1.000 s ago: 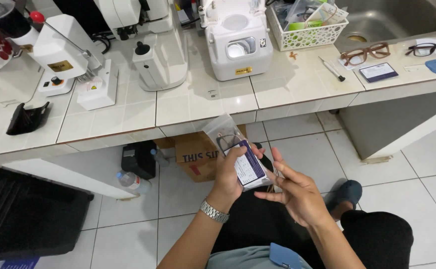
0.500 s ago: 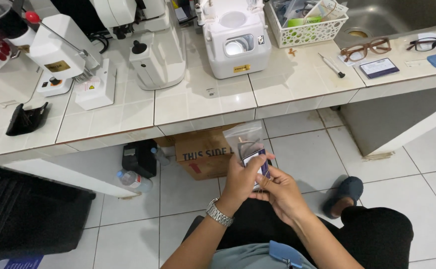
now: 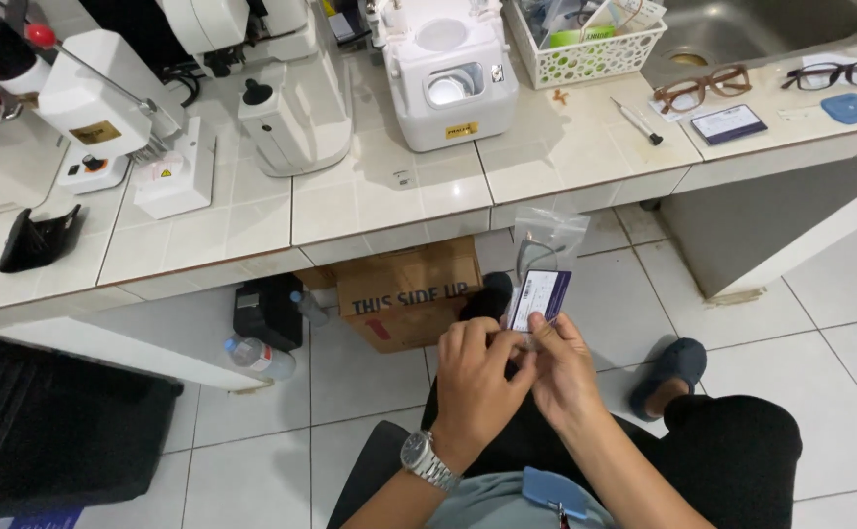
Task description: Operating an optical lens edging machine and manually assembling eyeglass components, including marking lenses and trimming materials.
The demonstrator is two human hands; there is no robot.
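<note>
Left hand [image 3: 476, 377] and right hand [image 3: 561, 367] fingers pinching clear packet [image 3: 544, 257] with card [image 3: 538, 298], cardboard box [image 3: 409, 292] behind, tiled counter [image 3: 380, 211] above

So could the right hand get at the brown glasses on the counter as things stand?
Probably not at once: the right hand and the left hand both hold a clear plastic bag with a card over the lap. The brown glasses lie unobstructed beside the sink, though far off.
</note>
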